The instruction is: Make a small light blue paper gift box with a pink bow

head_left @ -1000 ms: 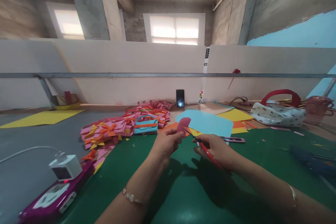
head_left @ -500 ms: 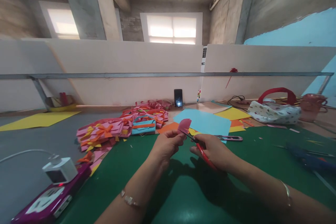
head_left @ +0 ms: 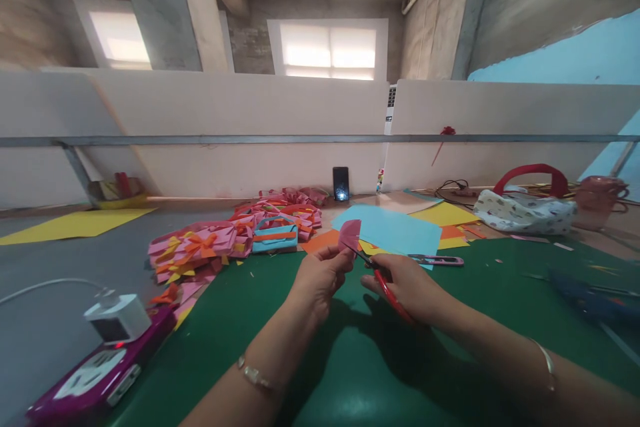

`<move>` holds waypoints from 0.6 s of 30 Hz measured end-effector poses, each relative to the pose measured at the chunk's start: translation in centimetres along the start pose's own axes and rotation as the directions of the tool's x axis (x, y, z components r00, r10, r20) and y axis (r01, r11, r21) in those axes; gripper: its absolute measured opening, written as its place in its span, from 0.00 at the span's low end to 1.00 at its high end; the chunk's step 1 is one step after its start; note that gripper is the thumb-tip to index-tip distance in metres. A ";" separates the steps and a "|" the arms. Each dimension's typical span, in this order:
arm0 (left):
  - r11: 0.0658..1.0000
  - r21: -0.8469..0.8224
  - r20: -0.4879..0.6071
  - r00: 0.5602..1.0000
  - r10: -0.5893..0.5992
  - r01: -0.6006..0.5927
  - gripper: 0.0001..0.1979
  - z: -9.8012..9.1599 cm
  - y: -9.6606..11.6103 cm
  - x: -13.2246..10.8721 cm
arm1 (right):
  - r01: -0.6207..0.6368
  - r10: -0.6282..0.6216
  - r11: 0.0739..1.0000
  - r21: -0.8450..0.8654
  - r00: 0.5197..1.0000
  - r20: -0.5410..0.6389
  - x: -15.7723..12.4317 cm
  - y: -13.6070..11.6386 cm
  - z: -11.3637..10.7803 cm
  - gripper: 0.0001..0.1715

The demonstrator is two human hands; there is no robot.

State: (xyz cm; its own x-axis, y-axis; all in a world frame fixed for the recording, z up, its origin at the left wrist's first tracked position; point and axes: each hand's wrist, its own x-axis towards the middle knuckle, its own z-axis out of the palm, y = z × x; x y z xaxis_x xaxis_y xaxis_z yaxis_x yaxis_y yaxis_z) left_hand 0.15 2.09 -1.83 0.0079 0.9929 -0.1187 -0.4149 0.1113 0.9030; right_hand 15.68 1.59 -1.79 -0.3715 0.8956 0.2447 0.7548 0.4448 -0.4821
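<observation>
Between thumb and fingers, my left hand [head_left: 323, 275] pinches a small pink piece of paper [head_left: 350, 234] with a rounded outer edge, held upright above the green mat [head_left: 240, 347]. My right hand [head_left: 407, 285] is wrapped round the red handles of a pair of scissors [head_left: 387, 290]. Their dark blades point up and left and meet the paper's lower edge, close to my left fingertips. Whether the blades are parted is too small to tell. Just beyond my right hand lies a pink utility knife [head_left: 440, 260], partly on a light blue sheet [head_left: 387, 230].
Folded pink and orange paper pieces [head_left: 200, 250] are heaped at the left, beside a small blue paper bag [head_left: 275, 237]. A purple power strip [head_left: 100, 373] with a white charger stands front left. A phone [head_left: 341, 184] leans at the back; a fabric basket [head_left: 525, 212] sits right.
The pink paper has turned slightly in my left fingers and its rounded edge now faces more to the left. My right hand keeps its hold on the scissors. The view has shifted slightly.
</observation>
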 end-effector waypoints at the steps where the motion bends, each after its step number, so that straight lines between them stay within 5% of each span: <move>1: 1.000 -0.001 0.000 1.000 0.001 -0.001 0.12 0.0 0.0 0.0 | -0.003 0.003 1.000 -0.004 1.000 0.000 0.0 0.0 0.0 0.15; 18: 0.999 0.030 -0.009 1.000 -0.020 0.021 0.10 0.0 0.2 -0.1 | -0.038 0.032 0.995 -0.097 0.998 -0.062 -0.4 -0.2 0.4 0.23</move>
State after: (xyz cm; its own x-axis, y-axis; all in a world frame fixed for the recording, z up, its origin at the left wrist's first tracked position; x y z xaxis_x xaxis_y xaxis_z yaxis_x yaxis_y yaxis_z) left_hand 0.03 1.97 -1.66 0.0078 0.9900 -0.1409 -0.3872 0.1329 0.9124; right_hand 15.41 1.16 -2.13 -0.3124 0.9075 0.2809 0.8176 0.4074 -0.4069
